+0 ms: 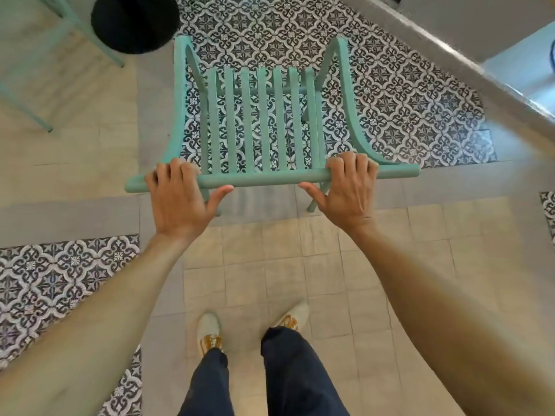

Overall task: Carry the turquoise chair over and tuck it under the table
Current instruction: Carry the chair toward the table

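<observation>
I see the turquoise chair [264, 121] at the centre of the frame over patterned floor tiles [405, 94]. My left hand [180, 199] and right hand [348, 187] each curl around its top rail, fingers over, thumbs underneath.

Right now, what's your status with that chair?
Both hands, left and right, grip on the turquoise chair's top rail. Black round stool ahead-left. Table not identifiable yet.

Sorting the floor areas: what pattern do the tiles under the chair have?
Dark and white ornamental floral tiles, seen through the chair slats in the head view.
</observation>
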Tool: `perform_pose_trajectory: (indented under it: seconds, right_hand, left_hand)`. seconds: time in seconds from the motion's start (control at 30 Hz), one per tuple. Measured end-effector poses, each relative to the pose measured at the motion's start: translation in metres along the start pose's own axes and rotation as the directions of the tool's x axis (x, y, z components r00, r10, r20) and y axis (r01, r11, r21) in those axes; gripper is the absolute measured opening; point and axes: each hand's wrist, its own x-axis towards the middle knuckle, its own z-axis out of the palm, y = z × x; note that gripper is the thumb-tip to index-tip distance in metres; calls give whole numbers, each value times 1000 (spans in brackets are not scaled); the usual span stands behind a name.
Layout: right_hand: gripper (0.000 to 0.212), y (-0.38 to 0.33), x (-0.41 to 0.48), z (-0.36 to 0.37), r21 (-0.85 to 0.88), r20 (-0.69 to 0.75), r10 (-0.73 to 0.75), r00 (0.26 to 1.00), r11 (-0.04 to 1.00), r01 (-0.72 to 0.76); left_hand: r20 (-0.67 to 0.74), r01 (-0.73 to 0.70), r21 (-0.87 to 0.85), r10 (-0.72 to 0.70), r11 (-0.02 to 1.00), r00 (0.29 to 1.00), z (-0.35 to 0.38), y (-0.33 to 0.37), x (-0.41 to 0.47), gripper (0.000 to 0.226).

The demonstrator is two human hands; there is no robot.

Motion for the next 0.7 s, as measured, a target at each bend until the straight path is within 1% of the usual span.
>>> perform_pose_trajectory:
  seconds: [0.23,0.33,0.57,0.7]
  right_hand:
    - [67,55,56,21,20,13,-90,996,996,90]
    - [65,78,82,34,26,5,-135,991,991,135]
    - [66,139,157,73,86,47,-238,970,969,233]
    - [68,164,203,94,119,78,-281,957,955,271]
  left_hand:
    - [1,102,56,-102,993,995,24,39,39,71]
    - [-26,134,64,-133,989,991,37,54,58,71]
    - [-108,214,74,-205,974,973,72,90,118,71]
    - [-103,270,95,-261,958,960,93,101,150,71]
